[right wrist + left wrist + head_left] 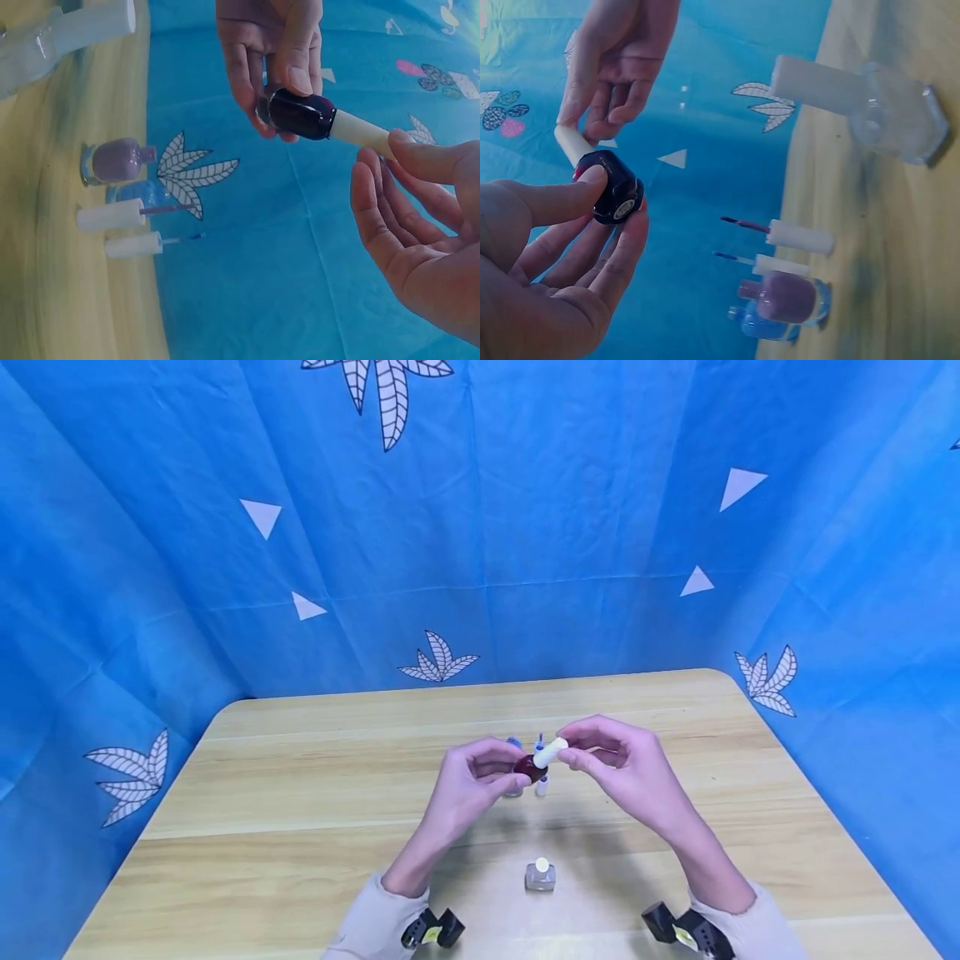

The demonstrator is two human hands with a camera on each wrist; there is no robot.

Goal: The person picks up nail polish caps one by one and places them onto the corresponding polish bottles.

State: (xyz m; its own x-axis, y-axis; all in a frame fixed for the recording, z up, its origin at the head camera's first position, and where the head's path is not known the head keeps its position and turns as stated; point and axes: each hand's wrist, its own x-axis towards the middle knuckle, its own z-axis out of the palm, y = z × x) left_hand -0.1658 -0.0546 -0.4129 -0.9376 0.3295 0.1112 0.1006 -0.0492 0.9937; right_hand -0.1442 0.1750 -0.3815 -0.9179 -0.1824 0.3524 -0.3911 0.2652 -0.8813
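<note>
Above the table my left hand (474, 783) holds a dark red nail polish bottle (296, 112) between thumb and fingers, tilted. My right hand (626, 768) pinches the long white cap (360, 132) of that bottle at its far end. Cap and bottle meet at the neck. Past the hands stand an uncapped purple nail polish bottle (787, 297) and an uncapped blue one (759, 324). Beside them two white caps, one with a purple brush (801, 237) and one with a blue brush (780, 265), stand with their brushes pointing up.
A clear nail polish bottle (540, 878) with its white cap on stands nearer the person on the wooden table (300, 793). Blue cloth (480, 527) with white leaf and triangle prints hangs behind the table and along its sides.
</note>
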